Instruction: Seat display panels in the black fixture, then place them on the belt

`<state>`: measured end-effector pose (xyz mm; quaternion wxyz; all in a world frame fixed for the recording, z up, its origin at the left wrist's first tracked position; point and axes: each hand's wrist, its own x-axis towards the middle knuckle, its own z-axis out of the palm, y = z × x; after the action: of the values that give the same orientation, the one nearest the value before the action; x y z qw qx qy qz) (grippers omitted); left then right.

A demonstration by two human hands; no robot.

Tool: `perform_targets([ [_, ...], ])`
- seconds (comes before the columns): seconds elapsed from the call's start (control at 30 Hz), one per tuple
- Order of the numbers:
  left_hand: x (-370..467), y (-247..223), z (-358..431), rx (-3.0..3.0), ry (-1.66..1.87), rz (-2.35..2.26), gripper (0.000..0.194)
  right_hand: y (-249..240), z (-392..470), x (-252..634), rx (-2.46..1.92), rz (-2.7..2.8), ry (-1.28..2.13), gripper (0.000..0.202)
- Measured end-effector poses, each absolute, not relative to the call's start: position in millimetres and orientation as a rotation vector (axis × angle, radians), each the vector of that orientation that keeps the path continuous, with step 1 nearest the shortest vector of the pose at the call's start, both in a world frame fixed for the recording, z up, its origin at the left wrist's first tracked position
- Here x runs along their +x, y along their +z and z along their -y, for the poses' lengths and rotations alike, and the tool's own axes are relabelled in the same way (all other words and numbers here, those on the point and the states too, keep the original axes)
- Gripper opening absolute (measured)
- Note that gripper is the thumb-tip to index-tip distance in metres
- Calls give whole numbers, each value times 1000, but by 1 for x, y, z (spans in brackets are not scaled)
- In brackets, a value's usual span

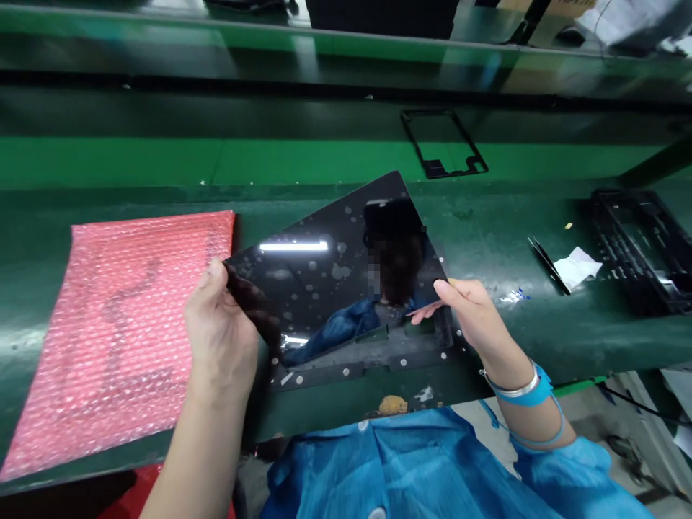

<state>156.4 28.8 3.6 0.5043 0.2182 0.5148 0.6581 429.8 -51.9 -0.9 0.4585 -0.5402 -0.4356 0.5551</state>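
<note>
A glossy black glass panel (335, 267) is held tilted above the green workbench (486, 238). My left hand (219, 321) grips its left edge, thumb on the front face. My right hand (468, 310) holds the right edge with its fingers pressed against the side. The panel's surface mirrors a ceiling light and a blue sleeve. Under the panel lies a dark frame with small round spots (351, 371) at the bench's near edge.
A pink bubble-wrap sheet (124, 324) lies on the bench to the left. A thin black frame (443, 144) rests on the green belt behind. At the right are a black plastic housing (641, 245), a dark slim tool (548, 263) and a white scrap (578, 267).
</note>
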Motion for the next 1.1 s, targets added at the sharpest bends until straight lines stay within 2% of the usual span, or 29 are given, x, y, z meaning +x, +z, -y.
perform_targets([
  [0.17, 159, 9, -32, 348, 1564, -1282, 25, 4, 48, 431, -1263, 998, 1525, 54],
  [0.6, 157, 3, -37, 383, 1404, -1235, 35, 4, 51, 433, -1240, 933, 1544, 48],
  [0.67, 158, 5, -37, 401, 1385, -1214, 32, 3, 50, 433, -1229, 921, 1499, 47],
  [0.8, 160, 8, -32, 495, 1294, -1193, 13, -1, 45, 435, -1245, 830, 1318, 45],
  [0.97, 164, 9, -22, 748, 961, -1077, 37, -8, 32, 444, -1247, 757, 1263, 45],
  [1.1, 163, 11, -18, 729, 1018, -1066, 41, -4, 12, 452, -1245, 816, 1446, 42],
])
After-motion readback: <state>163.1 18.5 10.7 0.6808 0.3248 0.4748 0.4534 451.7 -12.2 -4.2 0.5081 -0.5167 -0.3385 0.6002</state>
